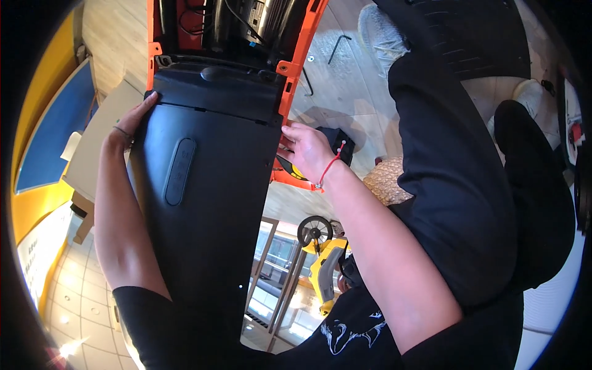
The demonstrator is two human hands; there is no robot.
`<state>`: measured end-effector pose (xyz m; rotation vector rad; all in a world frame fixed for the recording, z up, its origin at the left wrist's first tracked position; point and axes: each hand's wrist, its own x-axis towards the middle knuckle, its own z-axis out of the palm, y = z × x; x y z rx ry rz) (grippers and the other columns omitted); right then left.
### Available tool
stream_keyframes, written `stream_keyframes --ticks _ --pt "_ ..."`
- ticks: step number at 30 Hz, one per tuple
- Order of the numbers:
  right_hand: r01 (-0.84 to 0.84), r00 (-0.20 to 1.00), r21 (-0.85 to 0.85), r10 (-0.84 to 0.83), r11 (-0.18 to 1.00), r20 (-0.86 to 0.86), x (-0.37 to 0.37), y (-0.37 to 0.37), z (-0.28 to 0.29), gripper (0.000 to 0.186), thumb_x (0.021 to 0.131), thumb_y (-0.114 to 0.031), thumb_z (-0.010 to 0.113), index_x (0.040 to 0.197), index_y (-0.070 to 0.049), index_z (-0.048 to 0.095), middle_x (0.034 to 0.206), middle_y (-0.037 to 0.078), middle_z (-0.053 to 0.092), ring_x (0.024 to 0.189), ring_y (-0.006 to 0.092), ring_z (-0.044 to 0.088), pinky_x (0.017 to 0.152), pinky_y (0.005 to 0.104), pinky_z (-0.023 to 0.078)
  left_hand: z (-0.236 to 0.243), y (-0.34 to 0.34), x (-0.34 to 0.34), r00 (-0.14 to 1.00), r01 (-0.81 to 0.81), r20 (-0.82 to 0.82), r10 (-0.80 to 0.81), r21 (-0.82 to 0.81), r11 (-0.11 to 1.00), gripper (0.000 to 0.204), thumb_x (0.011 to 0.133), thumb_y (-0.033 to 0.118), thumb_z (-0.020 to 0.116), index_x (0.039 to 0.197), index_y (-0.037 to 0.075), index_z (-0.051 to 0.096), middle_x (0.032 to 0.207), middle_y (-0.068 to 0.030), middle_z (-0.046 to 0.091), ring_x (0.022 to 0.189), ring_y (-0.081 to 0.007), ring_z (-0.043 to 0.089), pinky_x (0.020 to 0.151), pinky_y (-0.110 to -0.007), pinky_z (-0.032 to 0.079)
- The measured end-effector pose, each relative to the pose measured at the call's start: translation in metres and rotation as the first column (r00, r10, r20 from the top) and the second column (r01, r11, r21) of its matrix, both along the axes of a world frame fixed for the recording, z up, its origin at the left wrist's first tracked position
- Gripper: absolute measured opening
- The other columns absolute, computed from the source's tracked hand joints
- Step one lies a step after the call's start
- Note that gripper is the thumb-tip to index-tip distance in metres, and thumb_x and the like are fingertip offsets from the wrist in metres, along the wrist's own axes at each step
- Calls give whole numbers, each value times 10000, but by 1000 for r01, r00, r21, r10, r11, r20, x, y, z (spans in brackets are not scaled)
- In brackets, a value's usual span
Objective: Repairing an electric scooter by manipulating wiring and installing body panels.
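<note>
A long, smooth black panel [222,185] with a raised oval strip runs down the middle of the view. Its upper end meets an orange frame [290,80], inside which dark tubes and loose wires [237,24] show. My left hand [134,118] grips the panel's left edge near that joint, thumb on top and the other fingers mostly hidden. On the opposite side, my right hand [303,148], with a red cord at the wrist, has curled fingers against the edge where panel and orange frame meet. What those fingertips hold is partly hidden.
Two black hex keys [339,48] lie on the wood-look floor at the upper right. Legs in black trousers [456,185] fill the right side, beside a woven seat [385,180]. A cardboard box [102,148] stands left; a yellow wheeled thing [327,271] is low centre.
</note>
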<state>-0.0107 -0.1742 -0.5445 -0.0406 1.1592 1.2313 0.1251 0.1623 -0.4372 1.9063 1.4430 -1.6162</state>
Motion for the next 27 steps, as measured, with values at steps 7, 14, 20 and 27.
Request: stream_keyframes --ticks 7,14,20,27 --pt "-112 978 -16 113 994 176 3 2 1 206 934 -185 510 1088 -61 567 1018 20 600 957 122 553 898 303 415 -2 2 4 998 51 -31 -52 -35 998 673 775 621 595 1120 43 618 1036 -81 642 882 -150 606 830 -241 452" --pt "-114 978 -90 127 989 163 2 3 4 183 901 -101 516 1061 -52 589 973 21 616 889 111 572 824 272 454 -3 -5 -5 997 -76 24 75 48 996 633 758 578 650 1086 38 621 992 -97 638 856 -168 597 823 -276 451" --pt "-97 981 -119 114 988 154 10 14 7 181 871 -114 533 1038 -65 583 969 24 619 874 118 567 771 271 444 0 11 -2 998 -8 -67 18 148 989 792 726 677 598 1210 51 575 1184 -94 594 1064 -208 554 963 -286 369" --pt "-161 965 -205 198 965 170 18 22 26 220 792 -121 541 1012 -130 540 974 2 597 898 125 553 821 297 407 0 -7 -2 992 -118 -39 118 -11 993 656 789 607 591 1083 21 622 1005 -85 656 825 -165 624 776 -266 480"
